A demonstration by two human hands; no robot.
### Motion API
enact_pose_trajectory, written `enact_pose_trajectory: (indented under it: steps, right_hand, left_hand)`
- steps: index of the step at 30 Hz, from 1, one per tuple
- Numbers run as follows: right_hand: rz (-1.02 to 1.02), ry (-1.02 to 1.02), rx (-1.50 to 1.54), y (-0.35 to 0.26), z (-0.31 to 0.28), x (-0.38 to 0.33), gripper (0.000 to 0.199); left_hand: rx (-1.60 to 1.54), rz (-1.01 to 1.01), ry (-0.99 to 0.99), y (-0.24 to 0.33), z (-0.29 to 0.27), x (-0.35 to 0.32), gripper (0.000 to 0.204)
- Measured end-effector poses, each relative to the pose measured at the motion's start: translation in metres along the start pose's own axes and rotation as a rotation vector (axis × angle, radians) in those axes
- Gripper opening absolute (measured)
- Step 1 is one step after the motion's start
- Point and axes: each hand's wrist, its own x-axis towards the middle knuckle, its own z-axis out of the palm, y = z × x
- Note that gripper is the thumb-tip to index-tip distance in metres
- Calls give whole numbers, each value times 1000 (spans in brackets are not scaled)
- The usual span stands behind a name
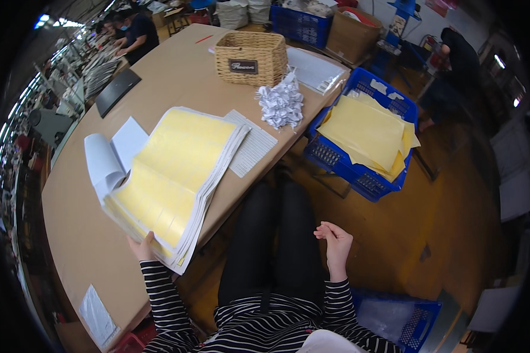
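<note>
My left hand (141, 247) grips the near left corner of a thick stack of yellow sheets (176, 170) with white edges, its thumb on top. The stack lies on the brown table (65, 223), its near corner reaching past the edge. My right hand (337, 244) is raised right of my lap, apart from the stack, fingers pinched together; anything between them is too small to make out. A curled white sheet (103, 162) lies by the stack's left side, and a printed sheet (252, 144) sticks out at its right.
A wicker basket (250, 57) and a heap of crumpled white paper strips (281, 101) stand at the table's far right. Beside the table, a blue crate (368, 191) holds yellow sheets (365, 129). Another blue crate (421, 320) is at lower right. People work farther off.
</note>
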Motion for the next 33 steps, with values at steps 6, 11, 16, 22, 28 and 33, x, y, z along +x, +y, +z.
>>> enact_pose_trajectory:
  steps: [6, 11, 16, 22, 28, 33]
  right_hand:
    - [-177, -41, -52, -17, 1, -5, 17]
    - [-152, 6, 35, -19, -10, -12, 18]
    - [-57, 17, 63, -6, -18, -21, 14]
    - [-71, -5, 58, -6, -4, -15, 4]
    - [-87, -60, 56, -27, 34, -4, 3]
    - [-112, -77, -19, -39, 58, -2, 10]
  left_hand:
    - [-162, 84, 69, 34, -9, -4, 60]
    - [-221, 113, 66, 55, -69, 10, 54]
    - [-187, 48, 38, 36, -161, -3, 60]
    - [-56, -138, 160, -28, -280, -46, 62]
    - [211, -175, 286, -49, -409, -49, 65]
    - [436, -141, 157, -41, -494, -19, 78]
